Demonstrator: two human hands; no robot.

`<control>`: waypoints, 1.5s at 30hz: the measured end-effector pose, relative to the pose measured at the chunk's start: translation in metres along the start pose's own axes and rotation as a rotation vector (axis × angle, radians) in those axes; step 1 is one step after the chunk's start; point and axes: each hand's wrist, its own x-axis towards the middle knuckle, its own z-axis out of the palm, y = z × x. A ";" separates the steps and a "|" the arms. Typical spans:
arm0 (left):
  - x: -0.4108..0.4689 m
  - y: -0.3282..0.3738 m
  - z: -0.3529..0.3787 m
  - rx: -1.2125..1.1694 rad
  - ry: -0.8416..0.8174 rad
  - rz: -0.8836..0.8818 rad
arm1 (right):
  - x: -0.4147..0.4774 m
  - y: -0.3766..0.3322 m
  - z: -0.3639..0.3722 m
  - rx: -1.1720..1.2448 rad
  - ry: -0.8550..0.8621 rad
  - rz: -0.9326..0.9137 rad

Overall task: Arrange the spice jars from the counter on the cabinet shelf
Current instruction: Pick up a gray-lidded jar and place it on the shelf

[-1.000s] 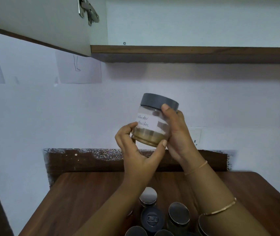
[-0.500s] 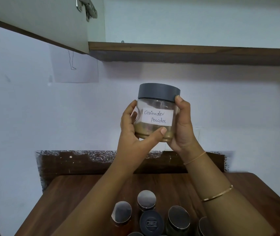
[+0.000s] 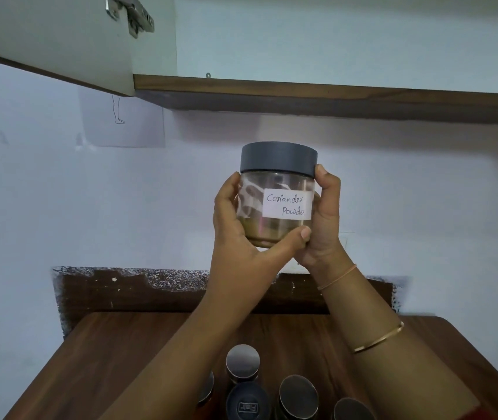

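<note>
Carrying step: coriander jar (image 3: 275, 204) gripped upright mid-air, left hand (image 3: 235, 228) at 9 o'clock, right hand (image 3: 326, 213) at 3, fingers (image 3: 229, 189) curled round it. Next, probably: up to cabinet shelf (image 3: 302, 89) at 12, clearing its edge. Other jars (image 3: 243, 363) on tabletop (image 3: 120, 344) at 6.

The brown wooden tabletop (image 3: 105, 359) holds a few jars (image 3: 297, 394) with round lids. They stand close together near its front edge.
</note>
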 end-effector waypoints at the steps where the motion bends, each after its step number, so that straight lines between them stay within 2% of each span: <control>1: -0.001 0.001 0.003 0.019 0.011 0.001 | 0.000 -0.001 -0.003 0.006 -0.001 0.002; 8: -0.001 0.003 0.024 0.103 0.043 -0.001 | 0.004 -0.006 -0.019 0.017 0.025 0.030; 18: 0.003 -0.005 0.037 0.080 0.041 -0.004 | 0.007 -0.011 -0.033 0.037 0.003 0.034; 30: 0.013 -0.014 0.025 -0.155 -0.017 -0.071 | 0.005 -0.014 -0.027 -0.134 0.014 -0.014; 38: 0.017 -0.019 0.009 -0.178 -0.063 -0.064 | 0.006 -0.014 -0.012 -0.223 0.043 -0.082; 45: 0.025 -0.023 0.000 -0.206 -0.040 -0.052 | 0.006 -0.021 -0.004 -0.326 0.019 -0.016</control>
